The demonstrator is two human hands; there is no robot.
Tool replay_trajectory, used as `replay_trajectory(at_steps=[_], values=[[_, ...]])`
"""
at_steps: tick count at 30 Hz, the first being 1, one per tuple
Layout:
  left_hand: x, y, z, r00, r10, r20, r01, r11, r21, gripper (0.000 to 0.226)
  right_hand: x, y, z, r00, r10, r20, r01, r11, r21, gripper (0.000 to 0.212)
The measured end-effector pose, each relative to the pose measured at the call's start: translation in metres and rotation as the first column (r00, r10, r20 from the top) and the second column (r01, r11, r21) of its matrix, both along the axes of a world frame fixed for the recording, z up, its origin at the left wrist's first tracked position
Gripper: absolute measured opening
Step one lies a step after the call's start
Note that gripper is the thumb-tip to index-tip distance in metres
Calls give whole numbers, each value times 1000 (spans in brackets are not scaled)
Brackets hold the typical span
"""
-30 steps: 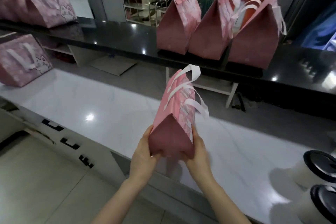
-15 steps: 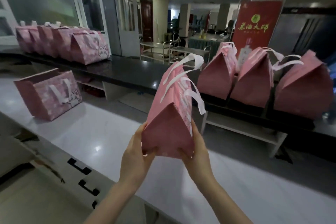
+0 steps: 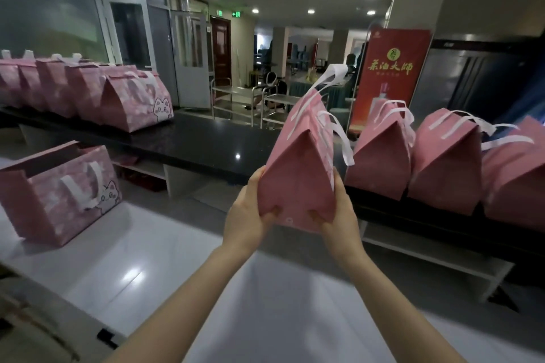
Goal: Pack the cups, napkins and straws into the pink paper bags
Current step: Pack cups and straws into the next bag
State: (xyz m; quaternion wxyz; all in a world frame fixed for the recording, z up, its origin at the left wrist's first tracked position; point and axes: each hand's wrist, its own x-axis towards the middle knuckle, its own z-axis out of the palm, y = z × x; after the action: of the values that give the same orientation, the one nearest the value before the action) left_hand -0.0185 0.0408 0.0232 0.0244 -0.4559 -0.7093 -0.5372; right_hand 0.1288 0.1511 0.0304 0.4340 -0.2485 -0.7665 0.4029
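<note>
Paper, matte and pink, folds to a peaked top on the held pink paper bag (image 3: 298,174), giving its near end a triangular face; flat white ribbon handles (image 3: 330,79) curl up and over its ridge. The bag is lifted in the air above the glossy white counter (image 3: 141,262), in front of the black polished ledge (image 3: 206,138), touching neither. The left hand (image 3: 247,215) clasps the bag's lower left corner, its thumb pressed up along the slanted side edge and its fingertips (image 3: 272,212) tucked under the base. The right hand (image 3: 339,215) closes on the lower right corner in the same way, thumb lying on the side panel and fingers curled beneath, so the bag's bottom sits pinched between the two palms. On the ledge just right of the held bag stand three more closed, peaked bags (image 3: 442,162) with loose white handles, side by side. At far left of the ledge a row of pink bags (image 3: 88,94) stands packed close, the nearest printed with a white cartoon cat. An open-topped bag (image 3: 56,194) with the same cat print rests on the white counter at left, well apart from the hands. A red banner (image 3: 389,79) with gold characters stands behind the ledge.
</note>
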Motion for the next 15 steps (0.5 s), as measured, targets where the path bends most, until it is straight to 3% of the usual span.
replay_trajectory(at_steps=[15], values=[[-97, 144, -3, 989, -137, 55, 142, 984, -103, 86, -89, 121, -5, 969, -206, 135, 207, 978, 10, 101]])
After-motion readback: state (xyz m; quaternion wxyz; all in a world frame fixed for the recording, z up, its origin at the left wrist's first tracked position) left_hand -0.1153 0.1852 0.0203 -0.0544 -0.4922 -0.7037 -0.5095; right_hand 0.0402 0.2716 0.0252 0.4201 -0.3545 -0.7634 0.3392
